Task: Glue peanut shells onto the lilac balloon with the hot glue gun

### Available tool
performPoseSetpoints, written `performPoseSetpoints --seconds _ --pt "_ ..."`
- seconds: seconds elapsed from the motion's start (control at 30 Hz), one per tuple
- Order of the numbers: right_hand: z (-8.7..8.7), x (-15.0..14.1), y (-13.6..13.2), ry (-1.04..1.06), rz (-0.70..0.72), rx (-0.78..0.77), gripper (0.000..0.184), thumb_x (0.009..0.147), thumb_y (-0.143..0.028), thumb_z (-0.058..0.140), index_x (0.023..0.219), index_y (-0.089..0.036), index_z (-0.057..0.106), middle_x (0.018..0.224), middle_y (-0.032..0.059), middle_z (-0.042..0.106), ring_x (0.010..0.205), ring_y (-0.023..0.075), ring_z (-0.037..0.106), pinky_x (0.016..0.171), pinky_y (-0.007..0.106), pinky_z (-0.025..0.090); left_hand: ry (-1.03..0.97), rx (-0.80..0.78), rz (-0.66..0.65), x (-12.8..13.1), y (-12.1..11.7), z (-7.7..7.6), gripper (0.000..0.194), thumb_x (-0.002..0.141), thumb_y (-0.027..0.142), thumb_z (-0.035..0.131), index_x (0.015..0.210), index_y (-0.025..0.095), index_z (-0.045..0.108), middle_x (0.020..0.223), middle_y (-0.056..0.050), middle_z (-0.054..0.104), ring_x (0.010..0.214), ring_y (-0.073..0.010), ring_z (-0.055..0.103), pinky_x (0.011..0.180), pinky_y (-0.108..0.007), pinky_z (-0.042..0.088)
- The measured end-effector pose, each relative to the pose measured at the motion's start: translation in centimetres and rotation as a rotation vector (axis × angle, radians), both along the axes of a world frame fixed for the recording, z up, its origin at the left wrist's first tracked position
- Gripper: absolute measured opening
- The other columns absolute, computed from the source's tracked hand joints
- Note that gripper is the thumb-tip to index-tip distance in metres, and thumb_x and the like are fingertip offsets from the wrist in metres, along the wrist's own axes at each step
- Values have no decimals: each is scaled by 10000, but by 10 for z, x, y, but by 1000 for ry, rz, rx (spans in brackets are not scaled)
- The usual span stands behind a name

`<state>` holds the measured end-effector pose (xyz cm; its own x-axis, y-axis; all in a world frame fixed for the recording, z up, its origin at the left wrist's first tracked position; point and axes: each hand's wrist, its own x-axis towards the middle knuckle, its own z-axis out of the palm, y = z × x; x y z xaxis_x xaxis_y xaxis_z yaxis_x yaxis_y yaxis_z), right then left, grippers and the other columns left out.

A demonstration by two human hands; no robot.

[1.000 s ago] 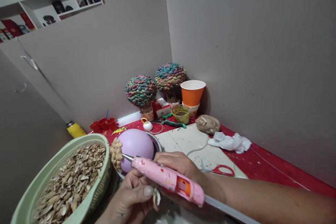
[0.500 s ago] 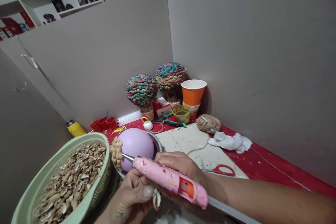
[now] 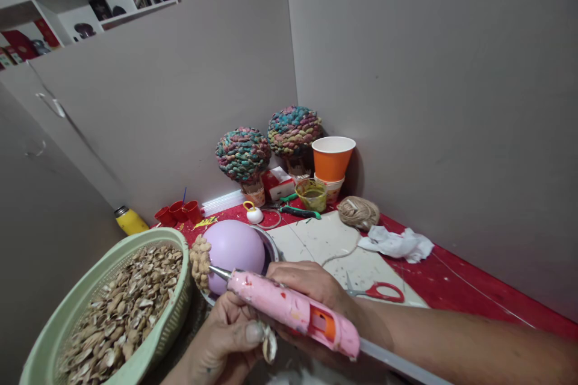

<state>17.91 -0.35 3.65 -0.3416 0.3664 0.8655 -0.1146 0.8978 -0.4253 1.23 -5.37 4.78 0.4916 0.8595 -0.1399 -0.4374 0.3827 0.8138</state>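
Note:
My right hand (image 3: 311, 286) is wrapped round a pink hot glue gun (image 3: 280, 307), with a clear glue stick (image 3: 397, 361) running out of its back end. Its metal nozzle meets the patch of peanut shells (image 3: 200, 261) on the left side of a purple balloon (image 3: 235, 246). Below the gun, my left hand (image 3: 230, 337) pinches a half peanut shell (image 3: 270, 346) between thumb and fingers, its hollow side showing. The balloon rests in a metal bowl (image 3: 272, 246), partly hidden by the hands. Part of the right hand's fingers is behind the gun.
A green basket (image 3: 180, 246) of peanut shells stands at left. Red-handled scissors (image 3: 383, 292), a twine ball (image 3: 359, 212) and white cloth (image 3: 397, 243) lie at right. Behind are pliers (image 3: 300, 212), an orange paper cup (image 3: 333, 162) and two colourful shell-covered balls (image 3: 244, 156) on cups.
Almost nothing differs. The glue gun and both hands hold nearly the same place, and the nozzle stays at the shell patch.

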Motion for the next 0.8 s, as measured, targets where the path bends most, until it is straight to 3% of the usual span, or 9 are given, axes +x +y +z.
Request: performPoseSetpoints --seconds 0.23,0.37,0.57,0.67,0.8 --pt "-4 -1 0 -7 17 -6 430 968 -575 417 728 -219 447 613 -6 491 523 142 442 484 256 353 75 25 -33 -1 0 2 409 612 299 878 966 146 742 728 -47 673 606 -125 593 599 -229 463" --pt "-2 0 0 -25 -17 -20 360 939 -499 461 709 -229 402 624 -10 472 530 143 439 490 259 344 44 1 37 -3 0 2 356 578 273 895 871 136 747 705 -30 643 601 -101 555 596 -208 448" --pt "22 15 -1 -92 -56 -81 297 936 -387 525 716 -211 431 644 -30 444 522 118 409 489 253 327 51 108 193 -11 3 13 241 608 215 884 706 154 672 666 5 639 574 -92 565 601 -210 456" --pt "37 25 -3 -209 -109 -12 235 936 -316 550 748 -203 465 680 -24 481 557 118 438 528 251 356 87 211 281 -16 5 18 229 642 208 871 719 156 661 678 9 653 601 -94 584 619 -201 464" --pt "46 33 -4 -332 -167 88 266 930 -357 591 748 -218 454 646 -44 474 518 109 427 496 242 349 147 284 406 -21 10 17 260 659 200 862 792 165 641 733 7 651 652 -104 587 640 -212 481"
